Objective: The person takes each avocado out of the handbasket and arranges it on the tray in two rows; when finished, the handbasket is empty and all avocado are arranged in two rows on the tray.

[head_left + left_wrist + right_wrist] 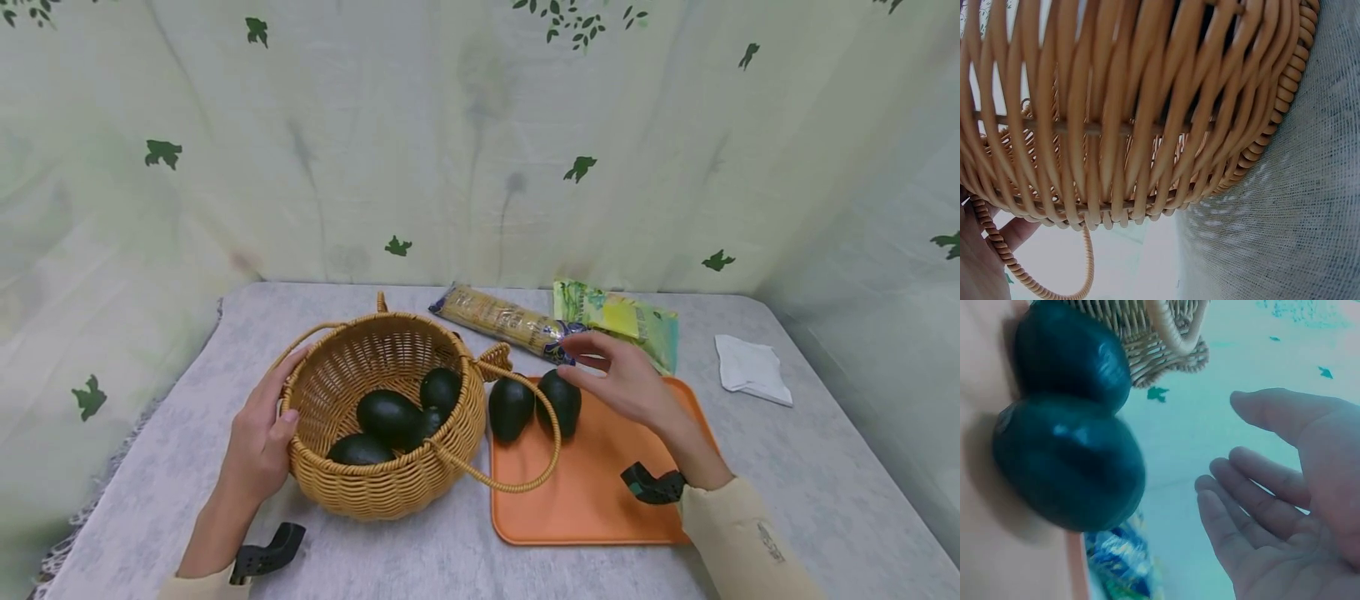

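Note:
A tan wicker basket (337,479) leans toward me with several dark green avocados (387,417) inside. My left hand (258,437) grips its left side, thumb over the rim. From the left wrist, the woven wall (1104,112) fills most of the view, and part of that hand (982,250) shows beside a looped handle (1044,290). Two more avocados lie side by side at the far left of an orange tray (585,500). My right hand (618,379) hovers by the right-hand avocado (1072,462), fingers spread and holding nothing; the right wrist view shows a gap between them.
Behind the tray lie a long pack of what looks like noodles (502,321) and a green-yellow packet (618,321). A small white packet (752,369) sits at the right. The basket's right handle (551,450) overhangs the tray's left edge. A patterned curtain (480,150) closes off the back.

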Demonstrator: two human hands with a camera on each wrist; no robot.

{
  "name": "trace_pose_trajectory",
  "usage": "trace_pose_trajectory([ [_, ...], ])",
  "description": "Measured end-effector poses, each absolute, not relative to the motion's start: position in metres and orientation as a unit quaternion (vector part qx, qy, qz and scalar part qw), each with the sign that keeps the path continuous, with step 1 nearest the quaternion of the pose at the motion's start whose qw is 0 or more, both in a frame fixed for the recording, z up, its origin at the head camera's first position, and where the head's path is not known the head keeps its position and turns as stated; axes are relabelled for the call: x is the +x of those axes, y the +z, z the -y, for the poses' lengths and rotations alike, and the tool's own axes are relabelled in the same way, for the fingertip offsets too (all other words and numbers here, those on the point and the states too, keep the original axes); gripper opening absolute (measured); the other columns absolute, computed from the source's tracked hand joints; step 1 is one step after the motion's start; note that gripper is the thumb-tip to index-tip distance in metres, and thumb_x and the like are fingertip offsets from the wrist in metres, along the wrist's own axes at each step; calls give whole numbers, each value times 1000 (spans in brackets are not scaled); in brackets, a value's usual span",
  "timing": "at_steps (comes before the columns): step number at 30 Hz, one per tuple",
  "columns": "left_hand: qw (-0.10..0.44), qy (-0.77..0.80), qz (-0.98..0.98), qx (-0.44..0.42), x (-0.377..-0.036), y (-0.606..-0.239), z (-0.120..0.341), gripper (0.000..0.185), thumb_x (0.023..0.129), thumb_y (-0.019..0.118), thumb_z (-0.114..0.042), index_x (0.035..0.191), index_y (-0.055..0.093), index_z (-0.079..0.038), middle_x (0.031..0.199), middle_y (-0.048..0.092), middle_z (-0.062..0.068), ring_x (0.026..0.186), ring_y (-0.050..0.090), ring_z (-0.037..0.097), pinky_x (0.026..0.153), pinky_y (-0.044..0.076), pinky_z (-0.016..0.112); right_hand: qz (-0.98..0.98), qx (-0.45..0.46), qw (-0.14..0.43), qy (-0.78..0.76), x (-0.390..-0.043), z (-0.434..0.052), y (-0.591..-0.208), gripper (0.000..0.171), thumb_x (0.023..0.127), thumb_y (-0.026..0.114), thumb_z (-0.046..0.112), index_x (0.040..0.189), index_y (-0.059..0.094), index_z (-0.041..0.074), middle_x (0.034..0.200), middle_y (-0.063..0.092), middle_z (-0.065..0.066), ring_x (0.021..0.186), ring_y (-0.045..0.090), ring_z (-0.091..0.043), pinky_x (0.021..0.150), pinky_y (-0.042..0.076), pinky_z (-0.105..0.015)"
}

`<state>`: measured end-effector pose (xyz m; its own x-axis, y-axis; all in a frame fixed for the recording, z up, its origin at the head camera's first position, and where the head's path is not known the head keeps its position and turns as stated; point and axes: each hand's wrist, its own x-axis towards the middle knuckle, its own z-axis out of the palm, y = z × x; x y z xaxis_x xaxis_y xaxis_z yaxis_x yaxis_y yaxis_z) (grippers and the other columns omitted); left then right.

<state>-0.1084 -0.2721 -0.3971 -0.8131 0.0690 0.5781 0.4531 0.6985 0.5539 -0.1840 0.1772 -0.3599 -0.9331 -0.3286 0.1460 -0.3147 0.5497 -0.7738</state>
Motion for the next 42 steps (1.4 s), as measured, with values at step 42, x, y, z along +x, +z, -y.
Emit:
trace_pose_trajectory([
  [42,271,-360,879,-153,-108,-398,273,63,97,39,-14,160,39,-14,159,45,14,144,37,4,106,25,6,-770,-417,131,-466,-213,-39,-283,46,96,72,24,138,62,9,136,64,-4,130,60,-20,107,49,-32],
])
